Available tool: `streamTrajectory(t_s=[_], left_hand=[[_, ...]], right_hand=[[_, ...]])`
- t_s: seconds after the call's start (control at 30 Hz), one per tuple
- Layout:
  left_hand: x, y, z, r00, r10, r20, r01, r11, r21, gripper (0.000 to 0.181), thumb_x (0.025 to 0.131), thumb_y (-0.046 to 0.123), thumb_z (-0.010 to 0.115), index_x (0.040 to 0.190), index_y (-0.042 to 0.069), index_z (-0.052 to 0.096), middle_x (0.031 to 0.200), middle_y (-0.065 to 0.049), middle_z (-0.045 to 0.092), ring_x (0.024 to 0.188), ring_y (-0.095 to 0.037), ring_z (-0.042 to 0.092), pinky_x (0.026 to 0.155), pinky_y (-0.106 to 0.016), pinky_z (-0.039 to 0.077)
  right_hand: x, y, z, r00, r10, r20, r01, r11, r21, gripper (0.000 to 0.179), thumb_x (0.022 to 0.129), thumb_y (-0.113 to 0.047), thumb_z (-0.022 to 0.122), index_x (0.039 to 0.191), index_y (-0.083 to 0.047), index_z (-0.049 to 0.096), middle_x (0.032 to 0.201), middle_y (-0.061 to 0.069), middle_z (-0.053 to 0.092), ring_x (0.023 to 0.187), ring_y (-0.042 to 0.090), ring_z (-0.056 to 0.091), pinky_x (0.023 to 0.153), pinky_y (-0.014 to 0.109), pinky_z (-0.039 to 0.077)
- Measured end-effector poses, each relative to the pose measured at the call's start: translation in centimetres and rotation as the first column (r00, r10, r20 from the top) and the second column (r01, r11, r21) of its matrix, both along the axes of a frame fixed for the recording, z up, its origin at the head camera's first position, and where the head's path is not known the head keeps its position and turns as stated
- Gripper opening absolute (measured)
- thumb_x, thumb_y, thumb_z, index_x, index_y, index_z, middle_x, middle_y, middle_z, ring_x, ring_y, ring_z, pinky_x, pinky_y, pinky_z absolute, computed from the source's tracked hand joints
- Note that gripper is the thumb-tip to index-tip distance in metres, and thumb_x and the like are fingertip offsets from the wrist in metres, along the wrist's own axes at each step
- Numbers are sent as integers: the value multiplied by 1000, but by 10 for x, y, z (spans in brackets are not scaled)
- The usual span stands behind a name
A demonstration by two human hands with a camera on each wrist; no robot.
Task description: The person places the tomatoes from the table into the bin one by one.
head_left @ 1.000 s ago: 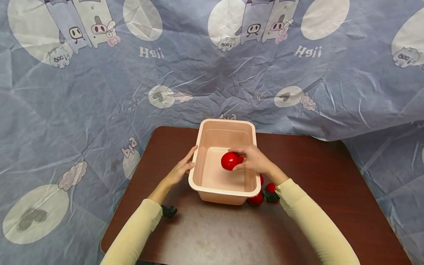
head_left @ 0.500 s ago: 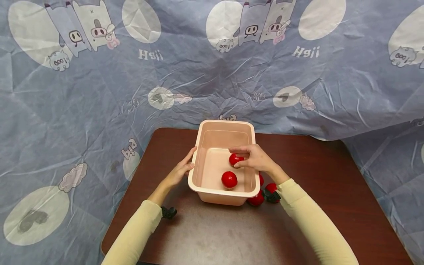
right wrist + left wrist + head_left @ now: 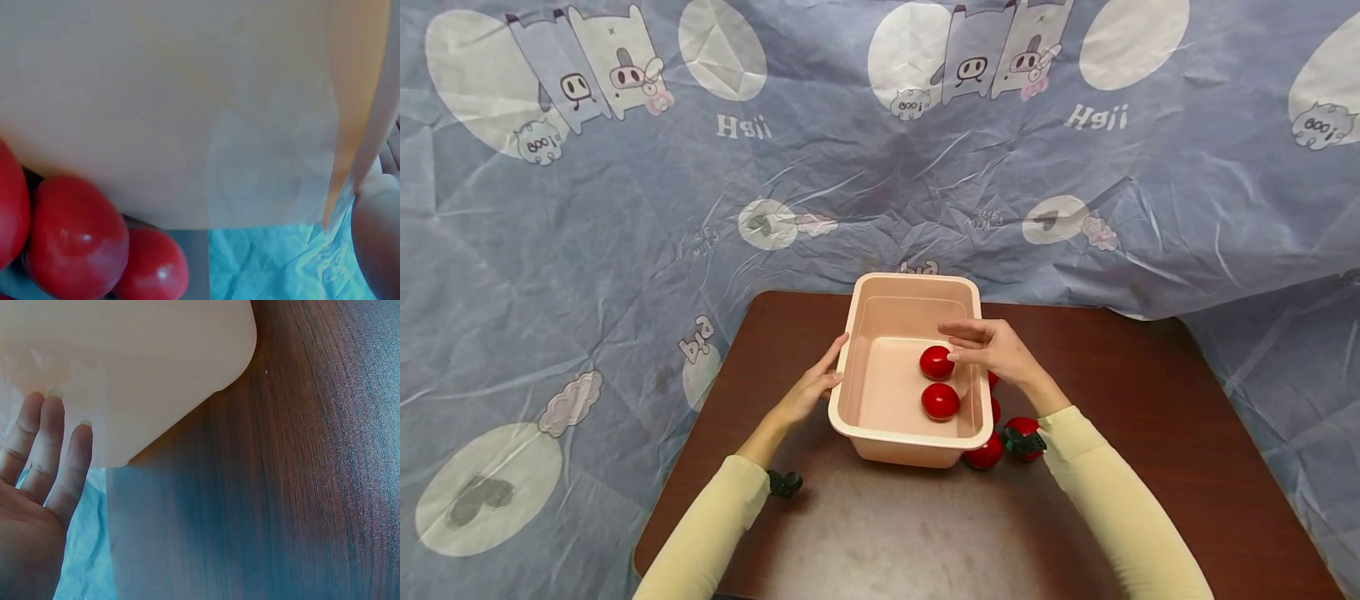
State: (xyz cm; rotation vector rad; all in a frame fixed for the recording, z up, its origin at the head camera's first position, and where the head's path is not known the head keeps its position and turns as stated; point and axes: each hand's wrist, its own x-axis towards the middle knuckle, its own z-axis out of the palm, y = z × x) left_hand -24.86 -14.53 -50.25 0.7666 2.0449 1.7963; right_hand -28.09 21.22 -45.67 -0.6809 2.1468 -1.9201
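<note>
A peach-coloured plastic basin (image 3: 880, 433) stands on the table. Two glossy, slightly oval red balls lie inside on its right half, a far ball (image 3: 936, 363) and a near ball (image 3: 940, 402). My left hand (image 3: 808, 390) rests on the basin's left side; the left wrist view shows its straight fingers (image 3: 47, 437) against the outer wall. Over the right rim reaches my right hand (image 3: 996, 350), holding nothing, its fingers loosely bent and the thumb overlapping the far ball's edge in the head view. The right wrist view catches only part of this hand (image 3: 378, 206).
Several more red balls (image 3: 983, 452) sit on the brown table (image 3: 880, 533) against the basin's right side, with a large one (image 3: 78, 237) close in the right wrist view. A patterned blue-grey cloth (image 3: 850, 183) hangs behind the table. Dark wrist cameras (image 3: 785, 484) show near the cuffs.
My right hand has let go of a red ball inside the basin and moved up and right toward the rim. The near ball has rolled right. My left hand has stayed on the basin.
</note>
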Motion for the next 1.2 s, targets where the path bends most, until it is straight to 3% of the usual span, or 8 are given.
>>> streamTrajectory(t_s=[0.13,0.3,0.43,0.53,0.8,0.93,1.03,1.2], left_hand=[[-1,0,1,1000,1,-13,-1,1000,6,68,99,11,37,158,15,4,122,-36,57,94,-12,67,75,-39,57],[-1,0,1,1000,4,-22,-4,1000,9,68,99,10,36,158,14,4,121,-36,57,94,-12,66,74,-37,57],[-1,0,0,1000,5,-3,-5,1000,12,68,98,11,37,158,16,5,122,-36,56,94,-11,66,75,-35,57],[-1,1,-2,1000,2,13,-2,1000,19,69,98,11,37,159,17,5,124,-35,56,96,-10,66,77,-35,56],[-1,0,-2,1000,0,19,0,1000,31,69,98,10,37,159,17,4,128,-37,53,96,-12,66,77,-37,56],[-1,-1,-1,1000,3,21,-4,1000,26,68,99,10,37,159,17,5,125,-35,55,95,-12,66,76,-36,56],[0,0,0,1000,-2,23,2,1000,23,68,99,10,36,158,16,4,122,-34,57,93,-12,66,76,-35,56],[1,0,0,999,-8,37,7,1000,26,68,99,10,37,159,17,5,124,-35,56,96,-11,66,78,-36,56]], right_hand=[[-4,11,-5,999,-43,16,45,983,-178,55,83,10,67,133,17,47,132,24,59,114,11,65,96,33,49],[-12,27,-16,996,-84,36,91,919,-384,56,84,14,63,135,21,40,129,17,64,119,21,63,93,30,52],[-20,43,-33,981,-178,76,193,863,-467,56,84,15,63,136,17,43,132,21,61,121,24,61,89,25,54],[-23,54,-47,964,-240,117,267,850,-454,55,83,16,63,136,14,47,132,20,60,120,22,62,88,24,54],[-25,67,-72,943,-304,136,329,910,-254,63,82,8,70,138,15,42,130,9,64,115,9,63,85,19,53],[-28,69,-81,938,-328,111,333,942,-29,65,82,1,73,141,7,44,142,19,53,130,22,53,96,22,48],[-29,69,-87,941,-325,95,312,941,128,66,83,0,73,142,4,45,147,27,43,137,38,42,106,34,41],[-27,67,-94,944,-313,103,280,926,252,65,82,1,72,141,6,45,146,29,43,134,43,42,103,41,39]])
